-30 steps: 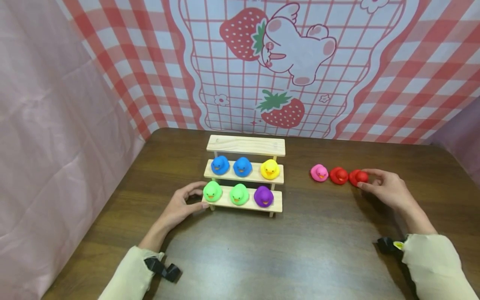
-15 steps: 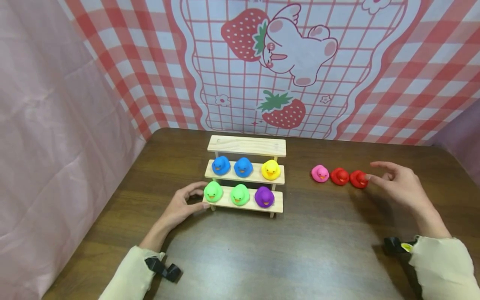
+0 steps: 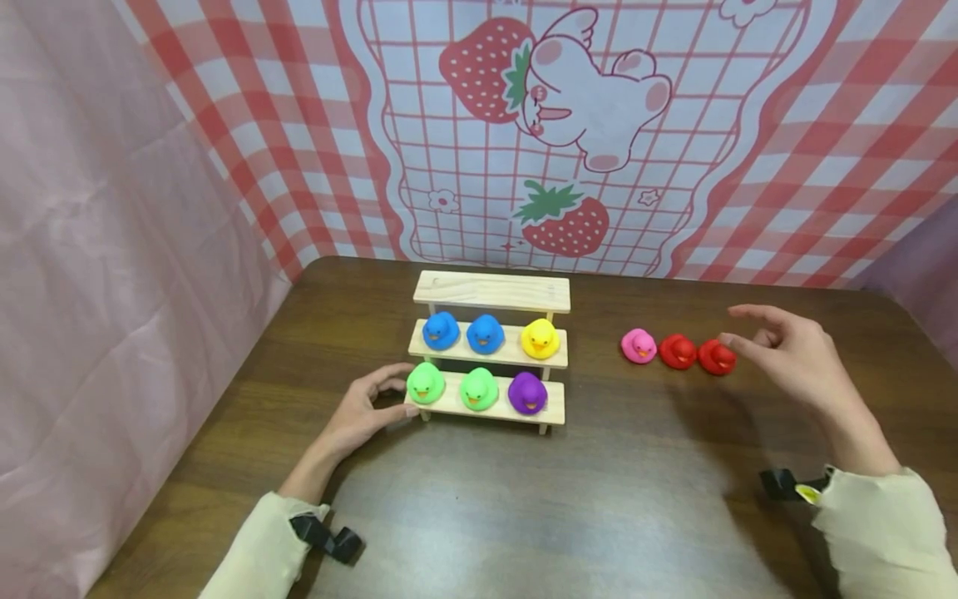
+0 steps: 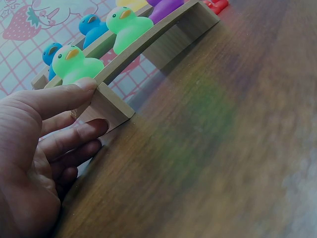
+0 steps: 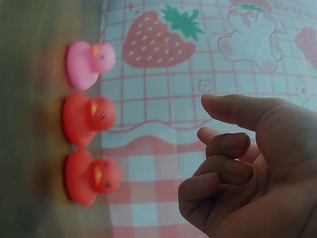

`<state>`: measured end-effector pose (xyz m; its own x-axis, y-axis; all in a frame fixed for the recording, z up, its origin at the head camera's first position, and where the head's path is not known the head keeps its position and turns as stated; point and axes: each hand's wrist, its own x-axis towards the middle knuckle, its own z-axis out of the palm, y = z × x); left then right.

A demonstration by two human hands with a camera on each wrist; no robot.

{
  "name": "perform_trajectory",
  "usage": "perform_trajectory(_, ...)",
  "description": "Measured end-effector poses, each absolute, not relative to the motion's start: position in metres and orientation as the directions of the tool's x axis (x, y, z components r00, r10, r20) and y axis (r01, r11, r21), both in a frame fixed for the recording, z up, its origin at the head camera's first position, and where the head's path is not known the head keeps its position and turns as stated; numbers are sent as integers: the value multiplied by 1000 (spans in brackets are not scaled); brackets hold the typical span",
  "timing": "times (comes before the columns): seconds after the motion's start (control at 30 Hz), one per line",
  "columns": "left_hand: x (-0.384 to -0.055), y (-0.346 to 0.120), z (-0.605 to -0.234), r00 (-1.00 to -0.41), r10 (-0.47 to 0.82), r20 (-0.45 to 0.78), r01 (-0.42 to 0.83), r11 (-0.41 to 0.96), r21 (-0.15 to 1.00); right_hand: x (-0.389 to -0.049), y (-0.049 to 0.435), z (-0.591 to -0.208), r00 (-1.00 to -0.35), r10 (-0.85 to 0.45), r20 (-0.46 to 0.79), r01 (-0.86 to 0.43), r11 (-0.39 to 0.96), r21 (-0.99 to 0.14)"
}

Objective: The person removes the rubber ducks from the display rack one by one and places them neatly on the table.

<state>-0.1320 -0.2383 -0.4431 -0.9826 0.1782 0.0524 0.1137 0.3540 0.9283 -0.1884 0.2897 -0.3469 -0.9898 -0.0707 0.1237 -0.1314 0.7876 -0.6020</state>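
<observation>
A three-tier wooden display stand (image 3: 491,291) is on the table. My left hand (image 3: 359,420) holds its left end, with the thumb (image 4: 88,84) on the bottom board's corner. The bottom board carries two green ducks (image 3: 479,389) and a purple duck (image 3: 527,393); the middle one carries two blue ducks (image 3: 485,334) and a yellow duck (image 3: 540,339). Right of the stand, a pink duck (image 3: 639,346) and two red ducks (image 3: 678,352) form a row. My right hand (image 3: 804,366) hovers beside the rightmost red duck (image 5: 94,177), thumb and index finger apart, holding nothing.
The brown table (image 3: 524,507) spreads in front of the stand. A checked cloth (image 3: 314,166) with strawberries hangs behind it, and a pale pink curtain (image 3: 112,249) hangs at the left. Black wrist straps with devices (image 3: 325,537) sit by the sleeves.
My right hand has let go of the rightmost red duck and lifted away from it, its thumb and finger spreading. My left hand stays on the stand.
</observation>
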Motion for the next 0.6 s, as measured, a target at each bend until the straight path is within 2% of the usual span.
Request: perform_trajectory(0.6,-132,-238,-443,-981,184,68,128,338,932,-187,246,-327,-971,-144,190,-234,737,-634)
